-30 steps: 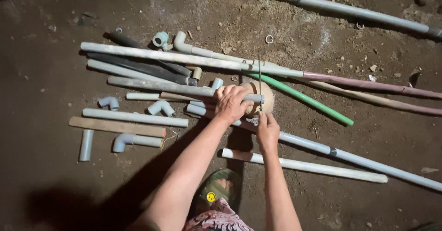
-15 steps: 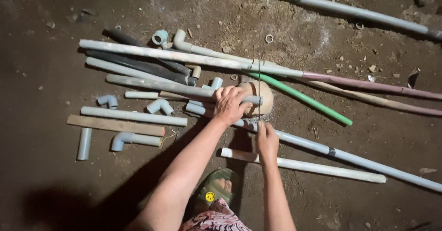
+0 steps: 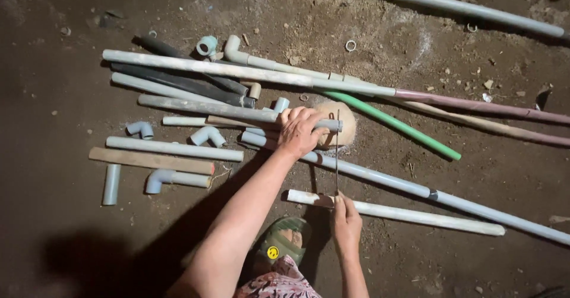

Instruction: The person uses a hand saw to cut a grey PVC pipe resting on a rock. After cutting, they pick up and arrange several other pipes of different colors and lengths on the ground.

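Grey pipe (image 3: pixel 237 112) clamped under left hand (image 3: pixel 301 131); right hand (image 3: pixel 346 222) grips thin saw blade (image 3: pixel 337 149) (handle hidden), stone (image 3: pixel 344 123) half-covered.

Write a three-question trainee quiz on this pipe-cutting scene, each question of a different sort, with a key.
1. True or false: the left hand presses down on a grey pipe that rests on a round stone.
2. What does the right hand hold? A) a thin saw blade B) a hammer C) a paintbrush
3. Fill in: the single brightly coloured pipe to the right of the stone is ____.

Key: 1 true; 2 A; 3 green.
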